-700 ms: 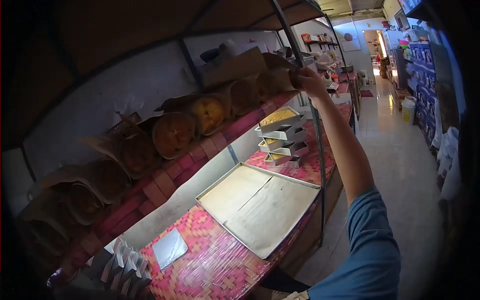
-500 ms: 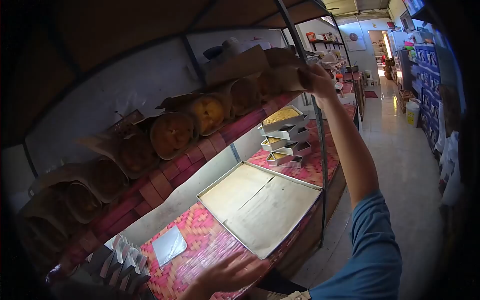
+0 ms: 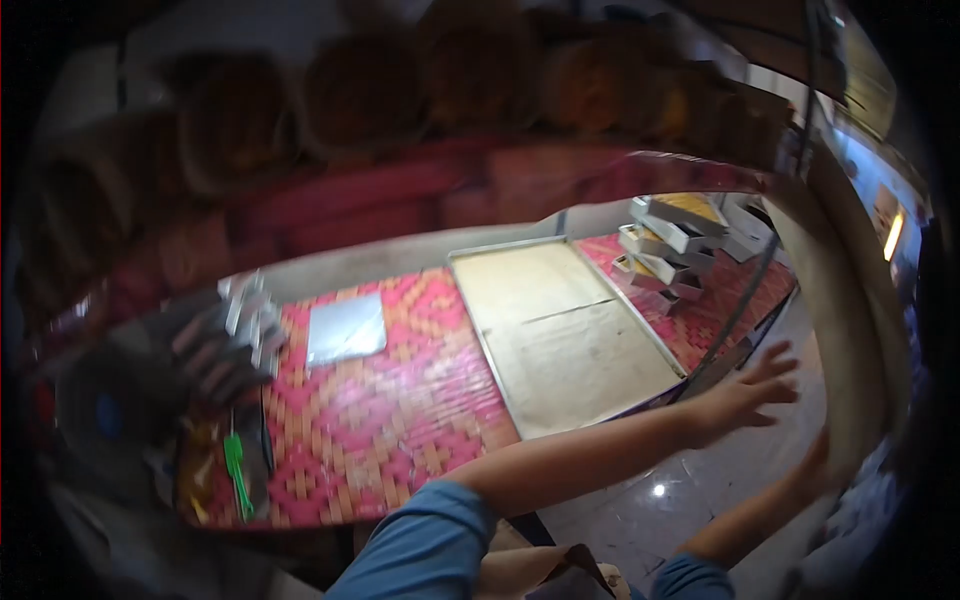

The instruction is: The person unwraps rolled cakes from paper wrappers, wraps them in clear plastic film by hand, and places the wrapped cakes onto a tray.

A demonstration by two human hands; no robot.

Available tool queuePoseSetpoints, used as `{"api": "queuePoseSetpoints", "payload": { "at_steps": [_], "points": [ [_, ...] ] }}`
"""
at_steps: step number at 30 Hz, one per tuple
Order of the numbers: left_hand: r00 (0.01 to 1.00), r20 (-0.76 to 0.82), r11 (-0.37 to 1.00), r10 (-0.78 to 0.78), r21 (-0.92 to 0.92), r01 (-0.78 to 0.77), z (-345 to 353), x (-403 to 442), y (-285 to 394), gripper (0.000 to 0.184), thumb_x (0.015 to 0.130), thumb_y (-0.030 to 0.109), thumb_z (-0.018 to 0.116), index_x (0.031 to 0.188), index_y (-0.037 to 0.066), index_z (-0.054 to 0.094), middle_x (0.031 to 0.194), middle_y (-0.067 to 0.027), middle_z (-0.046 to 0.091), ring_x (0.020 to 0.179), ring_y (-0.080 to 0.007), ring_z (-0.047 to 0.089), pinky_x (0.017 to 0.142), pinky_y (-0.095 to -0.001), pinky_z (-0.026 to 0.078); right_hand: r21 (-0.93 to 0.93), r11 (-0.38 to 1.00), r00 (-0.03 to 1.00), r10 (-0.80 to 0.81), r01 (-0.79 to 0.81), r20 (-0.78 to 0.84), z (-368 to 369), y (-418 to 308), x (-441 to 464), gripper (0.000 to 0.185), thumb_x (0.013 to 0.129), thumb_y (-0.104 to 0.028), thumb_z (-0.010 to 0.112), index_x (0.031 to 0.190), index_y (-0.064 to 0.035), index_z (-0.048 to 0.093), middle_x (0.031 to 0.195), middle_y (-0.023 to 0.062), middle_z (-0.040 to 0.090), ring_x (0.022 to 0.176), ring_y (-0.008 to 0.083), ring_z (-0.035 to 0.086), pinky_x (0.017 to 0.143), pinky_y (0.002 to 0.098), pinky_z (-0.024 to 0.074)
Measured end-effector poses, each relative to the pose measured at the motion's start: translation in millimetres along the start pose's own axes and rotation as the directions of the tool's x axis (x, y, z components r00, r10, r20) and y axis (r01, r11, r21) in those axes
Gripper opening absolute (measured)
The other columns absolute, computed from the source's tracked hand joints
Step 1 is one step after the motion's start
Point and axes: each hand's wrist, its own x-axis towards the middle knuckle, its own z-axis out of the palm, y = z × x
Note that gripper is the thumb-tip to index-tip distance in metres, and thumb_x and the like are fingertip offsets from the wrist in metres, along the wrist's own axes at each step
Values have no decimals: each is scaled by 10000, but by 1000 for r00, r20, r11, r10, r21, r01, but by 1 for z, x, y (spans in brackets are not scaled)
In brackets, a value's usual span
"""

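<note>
A long, pale brown paper roll point(image 3: 850, 330) stands nearly upright at the right, blurred by motion. My right hand point(image 3: 822, 462) is at its lower part, wrapped round it, with most of the fingers hidden. Spread fingers show on my left hand point(image 3: 748, 393), which reaches towards the roll and holds nothing. Below and left of that hand, a large shallow baking tray point(image 3: 512, 395) lies on the table, lined with pale sheets of paper point(image 3: 590, 365).
Overhead, a shelf point(image 3: 400, 200) carries several round-ended brown rolls point(image 3: 365, 90). Stacked loaf tins point(image 3: 680, 235) with yellow contents stand behind the tray. On the patterned table point(image 3: 400, 430) lie a silvery sheet point(image 3: 346, 328), more tins point(image 3: 255, 320) and a green utensil point(image 3: 237, 470).
My right hand has come down from the shelf's right end, bringing the paper roll with it. My left hand has moved right, towards the roll. The view has turned left.
</note>
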Motion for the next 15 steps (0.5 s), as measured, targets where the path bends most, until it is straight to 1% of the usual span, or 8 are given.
{"api": "queuePoseSetpoints", "payload": {
  "at_steps": [1,3,4,7,8,10,13,15],
  "points": [
    [999,23,997,36,-65,-34,9,5,-7,731,861,390,507,1391,169,53,1409,-86,194,1221,-213,345,981,-411,304,172,966,981,186,-192,48,-21,-3,-22,503,826,-166,581,1264,-19,383,1245,131,464,1105,153,488,947,298,390],
    [977,-203,984,-57,-175,21,24,0,-19,747,817,456,546,1357,143,135,1310,-82,321,1175,-210,379,945,-385,347,-617,768,916,109,170,387,-46,-34,-49,470,848,-189,544,1265,-39,389,1289,112,430,1123,155,477,950,304,382],
    [957,-273,975,-99,-220,38,27,-9,-20,755,798,473,566,1337,123,169,1264,-92,365,1150,-209,398,932,-372,361,-605,776,909,108,176,403,-44,-59,-48,470,848,-189,544,1265,-39,389,1289,112,430,1123,155,477,950,304,382],
    [765,-641,984,-61,-167,-61,4,-44,-41,688,755,464,616,1210,68,285,1092,-123,433,1014,-199,465,869,-328,409,91,967,818,150,-240,555,-34,-118,-69,407,844,-296,512,1092,28,519,1108,166,548,1042,266,538,942,420,382],
    [704,-709,985,-27,-140,-103,-6,-64,-44,811,726,499,634,1236,7,240,1112,-156,422,1004,-211,476,853,-324,422,478,725,821,211,-496,530,-30,-131,-87,373,842,-286,511,1050,22,532,1100,199,539,1059,312,523,959,458,354],
    [609,-792,955,-55,-220,-199,-30,-106,-52,737,763,400,616,1279,124,168,1083,-156,426,948,-244,501,762,-372,478,547,-239,488,264,-802,832,-20,-175,-92,319,820,-292,529,935,6,531,1095,257,514,1079,404,481,964,513,318],
    [574,-809,834,-121,-397,-383,-75,-184,-66,466,836,294,538,1184,153,262,1039,-127,462,881,-251,536,695,-422,511,472,-361,534,-90,-804,841,2,-221,-80,255,814,-266,545,864,-17,513,1048,244,543,1092,393,475,940,504,345],
    [506,-862,893,-45,-262,-367,-84,-238,-51,427,824,275,563,1156,125,341,971,-114,501,835,-237,560,663,-401,525,118,-549,345,-332,-828,878,18,-240,-96,188,803,-184,575,896,-26,530,945,147,590,1049,300,509,934,399,359]
  ]
}}
